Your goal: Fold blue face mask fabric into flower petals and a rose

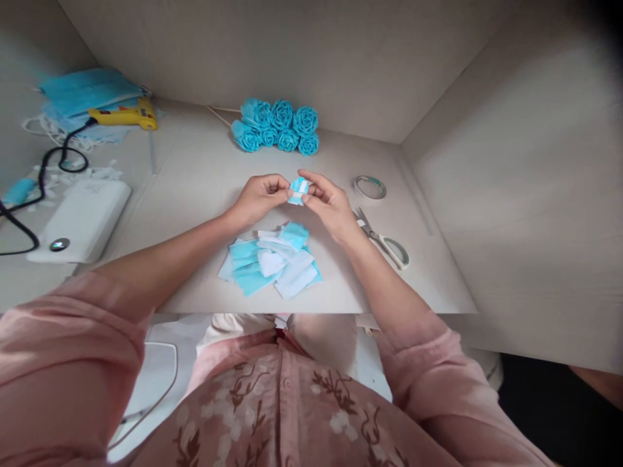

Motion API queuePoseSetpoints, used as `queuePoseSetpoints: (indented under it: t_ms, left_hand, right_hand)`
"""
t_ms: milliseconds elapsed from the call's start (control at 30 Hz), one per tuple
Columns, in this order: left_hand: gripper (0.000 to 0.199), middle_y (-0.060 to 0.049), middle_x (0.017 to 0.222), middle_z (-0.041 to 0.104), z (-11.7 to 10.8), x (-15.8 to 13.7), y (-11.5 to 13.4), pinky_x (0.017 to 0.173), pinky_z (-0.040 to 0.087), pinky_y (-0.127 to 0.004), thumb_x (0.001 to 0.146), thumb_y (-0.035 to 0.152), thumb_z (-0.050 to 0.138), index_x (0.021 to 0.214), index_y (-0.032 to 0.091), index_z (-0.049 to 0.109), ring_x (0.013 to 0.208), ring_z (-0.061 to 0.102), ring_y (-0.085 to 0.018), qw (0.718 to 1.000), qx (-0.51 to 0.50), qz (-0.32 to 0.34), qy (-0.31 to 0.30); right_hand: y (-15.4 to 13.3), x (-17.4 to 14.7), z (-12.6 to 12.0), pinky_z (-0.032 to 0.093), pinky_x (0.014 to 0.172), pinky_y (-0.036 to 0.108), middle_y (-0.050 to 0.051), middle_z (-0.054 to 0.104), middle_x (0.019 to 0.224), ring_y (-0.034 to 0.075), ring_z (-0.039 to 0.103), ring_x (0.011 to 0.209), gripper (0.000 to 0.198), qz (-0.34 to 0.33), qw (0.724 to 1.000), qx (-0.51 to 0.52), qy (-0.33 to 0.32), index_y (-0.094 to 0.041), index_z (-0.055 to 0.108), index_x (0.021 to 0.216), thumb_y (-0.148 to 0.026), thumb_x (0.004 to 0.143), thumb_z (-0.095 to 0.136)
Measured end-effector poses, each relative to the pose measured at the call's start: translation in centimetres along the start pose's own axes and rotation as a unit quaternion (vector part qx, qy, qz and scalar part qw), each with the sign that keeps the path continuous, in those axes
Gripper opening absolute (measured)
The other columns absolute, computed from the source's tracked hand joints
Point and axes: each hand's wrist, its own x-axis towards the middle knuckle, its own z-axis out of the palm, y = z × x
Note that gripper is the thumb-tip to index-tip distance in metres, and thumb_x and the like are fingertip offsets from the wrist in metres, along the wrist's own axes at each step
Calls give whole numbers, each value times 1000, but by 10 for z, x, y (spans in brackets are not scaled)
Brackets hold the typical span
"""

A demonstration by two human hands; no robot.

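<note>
Between my hands is a small blue-and-white piece of mask fabric (298,186), held up over the middle of the table. My left hand (263,198) pinches its left edge with thumb and fingertips. On the other side, my right hand (329,198) grips it, thumb at the lower corner and index finger raised along the top. Just below the hands lies a loose pile of cut blue and white fabric pieces (272,263). Scissors (382,240) rest by my right wrist, with a small white scrap at the blades. A roll of tape (370,187) lies beyond them.
Several blue fabric roses (282,126) on sticks lie at the back. At the left are a yellow glue gun (124,115), stacked face masks (90,91), a black cable (46,168), white scraps and a white power bank (80,220). Panels (525,162) wall the table's back and right.
</note>
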Motion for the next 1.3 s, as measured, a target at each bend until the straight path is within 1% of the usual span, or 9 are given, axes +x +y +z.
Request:
queuePoseSetpoints:
  t_ms: [133, 233, 333, 633, 867, 967, 1033, 1200, 1300]
  left_hand:
    - [25, 3, 66, 56, -1, 1, 0, 64, 39, -23, 68, 37, 73, 70, 15, 60, 63, 46, -9, 1000, 8, 3, 2]
    - [28, 1, 67, 57, -1, 1, 0, 64, 39, -24, 70, 40, 73, 72, 15, 62, 64, 47, -10, 1000, 14, -3, -14]
    - [30, 0, 66, 58, -2, 0, 2, 63, 39, -24, 74, 45, 68, 71, 16, 62, 64, 49, -11, 999, 2, -11, -30]
    - [24, 2, 70, 56, -1, 1, 0, 63, 36, -24, 67, 35, 73, 70, 15, 59, 65, 47, -9, 999, 2, -11, -36]
    - [22, 3, 65, 54, -3, 1, 0, 62, 34, -24, 66, 34, 72, 69, 16, 59, 63, 45, -10, 999, -2, -21, -25]
    - [23, 3, 66, 54, -2, 1, 0, 62, 35, -24, 66, 34, 72, 69, 16, 58, 63, 45, -9, 1000, -1, -13, -20]
    - [23, 2, 67, 55, -2, 0, 1, 62, 35, -24, 66, 34, 72, 70, 16, 58, 63, 46, -9, 1000, 3, -10, -25]
    - [24, 0, 67, 56, -3, -2, 4, 63, 38, -26, 76, 40, 62, 71, 16, 60, 64, 49, -11, 998, 12, -5, -60]
    - [23, 1, 71, 57, -2, -2, 4, 64, 39, -25, 73, 38, 66, 74, 16, 58, 66, 49, -11, 998, 17, -4, -61]
  right_hand:
    - [-1, -1, -1, 53, 90, 36, 2, 67, 95, 18, 64, 92, 56, 2, 1000, 5, -9, -25, 62, 131, -53, 84, 70]
    - [2, 0, -1, 54, 90, 36, 3, 69, 94, 19, 65, 90, 61, 0, 1000, 2, 1, -24, 61, 132, -55, 80, 73]
    - [4, 1, -1, 55, 90, 36, 3, 70, 94, 18, 66, 89, 61, -13, 1000, -3, 7, -23, 61, 132, -55, 82, 72]
    - [4, -1, 1, 56, 84, 35, 2, 70, 93, 18, 65, 84, 64, -5, 1000, -16, -1, -25, 60, 133, -57, 79, 75]
    - [1, 0, -2, 54, 90, 36, 2, 69, 95, 18, 65, 89, 59, 5, 1000, 15, -15, -25, 62, 131, -53, 80, 73]
    - [-2, -1, -2, 53, 91, 36, 2, 69, 96, 18, 65, 90, 55, 9, 1000, 15, -12, -24, 62, 130, -51, 82, 70]
    - [-2, -1, -1, 53, 91, 36, 2, 69, 97, 19, 65, 92, 57, 12, 1000, 7, -10, -25, 62, 131, -52, 82, 71]
    - [-1, -1, -1, 52, 92, 37, 4, 70, 97, 20, 65, 94, 60, 6, 1000, -18, -10, -24, 59, 135, -51, 83, 69]
    - [1, -2, 0, 54, 88, 35, 3, 70, 95, 19, 65, 90, 60, 5, 1000, -26, -9, -25, 58, 134, -53, 82, 70]
